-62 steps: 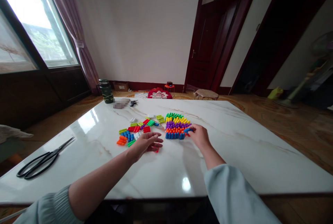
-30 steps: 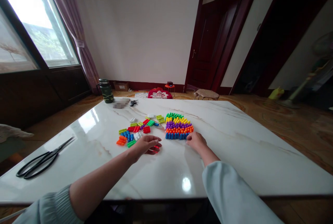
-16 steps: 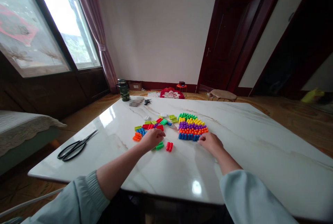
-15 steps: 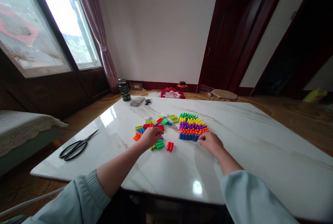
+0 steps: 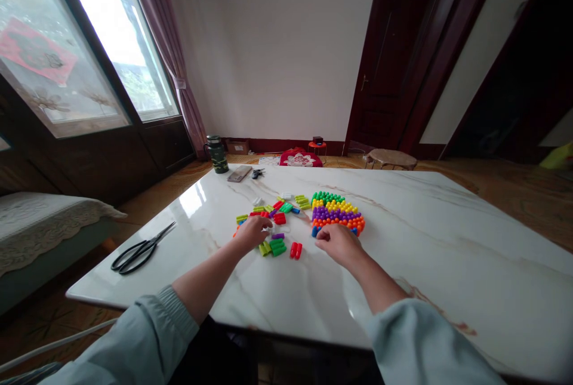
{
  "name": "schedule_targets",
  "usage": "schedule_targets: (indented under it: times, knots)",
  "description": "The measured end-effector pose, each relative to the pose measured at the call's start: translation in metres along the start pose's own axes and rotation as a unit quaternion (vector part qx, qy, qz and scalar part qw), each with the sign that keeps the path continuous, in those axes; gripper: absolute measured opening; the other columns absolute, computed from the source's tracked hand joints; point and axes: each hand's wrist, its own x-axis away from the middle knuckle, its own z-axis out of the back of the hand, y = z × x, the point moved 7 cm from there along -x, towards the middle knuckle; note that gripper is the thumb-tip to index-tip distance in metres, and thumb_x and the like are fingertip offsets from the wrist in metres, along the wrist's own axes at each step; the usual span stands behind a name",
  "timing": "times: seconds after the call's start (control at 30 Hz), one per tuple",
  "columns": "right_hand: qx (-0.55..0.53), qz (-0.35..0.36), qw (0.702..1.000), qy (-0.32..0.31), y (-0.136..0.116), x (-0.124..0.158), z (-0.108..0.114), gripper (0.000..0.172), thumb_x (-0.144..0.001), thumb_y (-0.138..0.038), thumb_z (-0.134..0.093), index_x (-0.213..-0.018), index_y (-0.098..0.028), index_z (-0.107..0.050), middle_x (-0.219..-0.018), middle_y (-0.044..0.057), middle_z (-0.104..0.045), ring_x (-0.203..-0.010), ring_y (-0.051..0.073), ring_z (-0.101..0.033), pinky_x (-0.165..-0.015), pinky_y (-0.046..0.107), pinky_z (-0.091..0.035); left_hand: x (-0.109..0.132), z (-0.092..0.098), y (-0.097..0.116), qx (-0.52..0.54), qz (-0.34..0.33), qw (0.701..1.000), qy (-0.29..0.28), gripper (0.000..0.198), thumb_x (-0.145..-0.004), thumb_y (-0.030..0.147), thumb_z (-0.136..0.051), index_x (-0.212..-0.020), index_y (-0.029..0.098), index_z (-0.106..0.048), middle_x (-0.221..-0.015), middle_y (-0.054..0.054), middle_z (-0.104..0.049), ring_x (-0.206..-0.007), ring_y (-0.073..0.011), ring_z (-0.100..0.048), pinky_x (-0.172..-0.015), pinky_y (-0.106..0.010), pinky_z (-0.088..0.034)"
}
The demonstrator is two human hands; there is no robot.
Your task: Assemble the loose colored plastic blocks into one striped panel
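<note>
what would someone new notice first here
Probably the bright bands of green, yellow, purple and orange pieces on the white table, with the right hand at their near side. Left of them lies a looser scatter of coloured pieces, with the left hand over it. Black scissors lie farther left.

No readable text

No word, number or brand can be made out. The box [image 5: 237, 147] by the far wall carries a small pale patch, perhaps a label, too small to read. The pink sheet [image 5: 36, 51] at the window bears dark marks; whether they are writing or a picture cannot be told. Any lettering on the flask [image 5: 218, 156] is too small to read.
</note>
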Motion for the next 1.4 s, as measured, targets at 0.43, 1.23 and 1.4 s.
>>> schedule_targets:
  times: [0.43, 1.23, 1.4]
  knots:
    - [-0.002, 0.008, 1.000, -0.024, -0.012, 0.003, -0.005, 0.008, -0.072, -0.027, -0.068, -0.076, -0.024, -0.074, -0.081, 0.001, -0.073, -0.081, 0.017, -0.066, -0.062, 0.023, -0.040, 0.006, 0.017, -0.015, -0.145, 0.003, 0.988, -0.057, 0.048, -0.066, 0.008, -0.060, -0.108, 0.030, -0.071, -0.114, -0.004, -0.067, -0.107, -0.0285, -0.053, -0.088, -0.035, -0.040]
    - [-0.239, 0.123, 0.955, 0.126, -0.047, 0.003, 0.006, 0.045, -0.077, -0.031, -0.068, -0.120, -0.022, -0.060, -0.108, 0.006, -0.064, -0.063, 0.010, -0.058, -0.071, 0.027, -0.050, 0.030, 0.001, 0.079, 0.663, 0.107, 0.732, -0.115, 0.033, -0.080, 0.031, -0.063, -0.108, 0.014, -0.063, -0.101, -0.011, -0.070, -0.089, -0.0189, -0.068, -0.078, -0.028, -0.054]
    - [-0.208, 0.158, 0.958, 0.121, -0.053, 0.009, 0.010, 0.021, -0.077, -0.019, -0.065, -0.096, -0.024, -0.072, -0.092, 0.002, -0.066, -0.061, 0.010, -0.056, -0.065, 0.023, -0.048, 0.033, -0.016, 0.083, 0.604, 0.091, 0.775, -0.162, 0.039, -0.069, 0.037, -0.079, -0.096, 0.013, -0.065, -0.086, -0.008, -0.071, -0.076, -0.0151, -0.068, -0.074, -0.025, -0.054]
